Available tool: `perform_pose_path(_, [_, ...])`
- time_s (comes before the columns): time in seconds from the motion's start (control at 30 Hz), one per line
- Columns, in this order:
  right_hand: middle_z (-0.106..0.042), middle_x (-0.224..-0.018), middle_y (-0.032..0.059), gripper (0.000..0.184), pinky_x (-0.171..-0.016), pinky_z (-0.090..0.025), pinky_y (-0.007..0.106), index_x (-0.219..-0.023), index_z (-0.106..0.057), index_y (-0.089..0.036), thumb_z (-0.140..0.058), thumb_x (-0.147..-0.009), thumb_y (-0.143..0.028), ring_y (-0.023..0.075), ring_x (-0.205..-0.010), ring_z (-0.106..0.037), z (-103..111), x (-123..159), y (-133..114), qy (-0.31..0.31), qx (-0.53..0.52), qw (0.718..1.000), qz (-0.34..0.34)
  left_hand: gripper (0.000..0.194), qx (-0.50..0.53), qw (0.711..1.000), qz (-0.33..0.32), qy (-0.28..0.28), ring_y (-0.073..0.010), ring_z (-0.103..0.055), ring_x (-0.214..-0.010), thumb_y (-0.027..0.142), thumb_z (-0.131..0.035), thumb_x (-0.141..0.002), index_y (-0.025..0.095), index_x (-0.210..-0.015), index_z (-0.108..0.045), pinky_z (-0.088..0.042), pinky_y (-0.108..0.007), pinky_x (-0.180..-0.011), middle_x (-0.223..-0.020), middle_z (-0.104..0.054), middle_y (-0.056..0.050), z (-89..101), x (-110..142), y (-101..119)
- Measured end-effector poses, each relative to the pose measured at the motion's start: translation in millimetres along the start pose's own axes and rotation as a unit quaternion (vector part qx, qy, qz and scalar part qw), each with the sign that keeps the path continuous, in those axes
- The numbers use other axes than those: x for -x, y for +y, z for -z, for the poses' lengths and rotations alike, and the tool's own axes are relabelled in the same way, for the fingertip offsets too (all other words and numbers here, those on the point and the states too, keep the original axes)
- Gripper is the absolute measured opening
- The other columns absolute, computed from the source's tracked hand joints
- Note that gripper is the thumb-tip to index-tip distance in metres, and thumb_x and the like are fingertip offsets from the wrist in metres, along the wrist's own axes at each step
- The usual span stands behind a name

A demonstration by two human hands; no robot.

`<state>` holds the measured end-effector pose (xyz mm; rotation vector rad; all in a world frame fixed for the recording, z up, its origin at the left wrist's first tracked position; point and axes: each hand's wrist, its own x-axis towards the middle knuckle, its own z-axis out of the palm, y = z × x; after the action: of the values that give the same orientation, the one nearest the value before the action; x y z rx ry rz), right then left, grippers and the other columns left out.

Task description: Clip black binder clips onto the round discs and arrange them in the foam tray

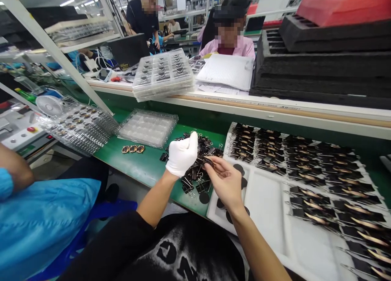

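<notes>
My left hand [182, 156], in a white glove, is closed above a heap of black binder clips [195, 173]; what its fingers hold, if anything, is hidden. Just to the right, my bare right hand [226, 179] pinches a dark round part [208, 162] between thumb and fingers. The two hands are close together. Black discs [204, 198] lie by the heap and in the near left compartment of a white tray [269, 207]. Rows of gold-edged round parts gripped by binder clips [305, 159] fill much of that tray.
Several gold-rimmed round parts [133, 149] lie on the green bench, before a clear plastic tray [148, 127]. Stacked blister trays [82, 124] stand farther left. A shelf edge [244, 106] crosses behind, bearing trays and black foam [317, 75]. A person in blue sits at left.
</notes>
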<state>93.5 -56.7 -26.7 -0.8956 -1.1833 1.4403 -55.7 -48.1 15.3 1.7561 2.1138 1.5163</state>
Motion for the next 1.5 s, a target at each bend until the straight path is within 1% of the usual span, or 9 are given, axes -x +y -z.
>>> perform_pose_path(0.27, [-0.083,-0.107,0.011,0.03,-0.101,-0.065,0.049,-0.103,-0.08,-0.02,-0.085,-0.08,-0.039,0.0287,-0.101,-0.081,2.3,3.9,-0.9,-0.007,0.014,1.0,-0.009,0.06,0.023,0.998,0.041,-0.028,-0.0124,-0.05,-0.05,0.046,-0.043,-0.107,0.02,-0.054,-0.052,-0.037,-0.03,-0.057,-0.05,-0.053,-0.001,4.8,7.1,-1.1])
perform_pose_path(0.5, [-0.083,-0.105,0.0104,0.037,-0.088,-0.07,0.042,-0.106,-0.078,-0.021,-0.088,-0.078,-0.045,0.0261,-0.098,-0.08,20.3,16.3,4.1,-0.025,-0.022,0.998,-0.063,0.027,0.012,0.963,0.003,-0.27,-0.0105,-0.052,-0.061,0.043,-0.057,-0.099,0.022,-0.085,-0.066,-0.038,-0.025,-0.063,-0.067,-0.062,0.004,27.1,23.9,-2.6])
perform_pose_path(0.63, [-0.082,-0.109,0.01,0.037,-0.086,-0.069,0.038,-0.111,-0.077,-0.021,-0.085,-0.082,-0.044,0.0249,-0.099,-0.08,33.4,36.5,3.4,-0.075,-0.003,0.993,-0.091,0.032,0.076,0.929,-0.001,-0.362,-0.0093,-0.046,-0.058,0.043,-0.063,-0.093,0.019,-0.073,-0.061,-0.035,-0.024,-0.058,-0.062,-0.054,0.005,27.5,37.0,-16.0])
perform_pose_path(0.73, [-0.08,-0.114,0.01,0.037,-0.087,-0.067,0.038,-0.119,-0.074,-0.022,-0.078,-0.088,-0.042,0.0247,-0.099,-0.079,58.9,58.3,-3.3,-0.084,0.098,0.989,-0.074,0.034,0.129,0.924,0.075,-0.352,-0.0108,-0.05,-0.059,0.044,-0.06,-0.094,0.019,-0.07,-0.06,-0.039,-0.023,-0.056,-0.065,-0.056,0.003,27.2,40.8,-28.1])
perform_pose_path(0.8, [-0.08,-0.113,0.0092,0.027,-0.088,-0.064,0.04,-0.116,-0.075,-0.023,-0.07,-0.095,-0.04,0.0238,-0.095,-0.078,85.0,72.7,-9.9,-0.035,0.23,0.972,-0.029,0.033,0.138,0.925,0.127,-0.331,-0.012,-0.054,-0.059,0.043,-0.058,-0.095,0.019,-0.073,-0.062,-0.041,-0.024,-0.055,-0.067,-0.06,0.002,25.8,39.0,-35.0])
perform_pose_path(0.93, [-0.078,-0.107,0.0088,0.022,-0.093,-0.058,0.045,-0.109,-0.075,-0.023,-0.058,-0.101,-0.033,0.0273,-0.098,-0.074,137.5,89.6,-20.9,0.102,0.471,0.875,0.037,0.036,0.118,0.933,0.148,-0.307,-0.0119,-0.055,-0.055,0.042,-0.059,-0.097,0.02,-0.068,-0.057,-0.043,-0.024,-0.057,-0.059,-0.056,0.003,16.6,35.1,-39.0])
perform_pose_path(1.03, [-0.077,-0.107,0.0097,0.023,-0.092,-0.056,0.045,-0.112,-0.074,-0.022,-0.054,-0.102,-0.029,0.0297,-0.103,-0.072,154.1,84.5,-22.6,0.097,0.539,0.836,0.047,0.039,0.144,0.929,0.172,-0.293,-0.0129,-0.059,-0.054,0.046,-0.059,-0.099,0.021,-0.069,-0.054,-0.044,-0.025,-0.057,-0.057,-0.054,0.004,5.2,37.6,-33.5])
perform_pose_path(1.3, [-0.076,-0.116,0.0116,0.027,-0.093,-0.054,0.046,-0.122,-0.072,-0.02,-0.051,-0.104,-0.023,0.0316,-0.107,-0.069,113.5,37.2,-22.2,-0.103,0.583,0.804,0.066,0.045,0.182,0.929,0.222,-0.234,-0.0131,-0.063,-0.05,0.05,-0.059,-0.1,0.022,-0.068,-0.047,-0.049,-0.023,-0.057,-0.051,-0.05,0.005,-1.2,43.3,-29.3])
perform_pose_path(1.5, [-0.073,-0.107,0.0132,0.023,-0.088,-0.05,0.044,-0.116,-0.075,-0.018,-0.056,-0.104,-0.026,0.0319,-0.101,-0.064,67.7,-9.8,-12.7,-0.162,0.609,0.768,0.112,0.045,0.212,0.924,0.284,-0.143,-0.0142,-0.062,-0.046,0.055,-0.057,-0.1,0.021,-0.07,-0.052,-0.047,-0.025,-0.049,-0.053,-0.058,0.002,17.2,44.5,-43.8])
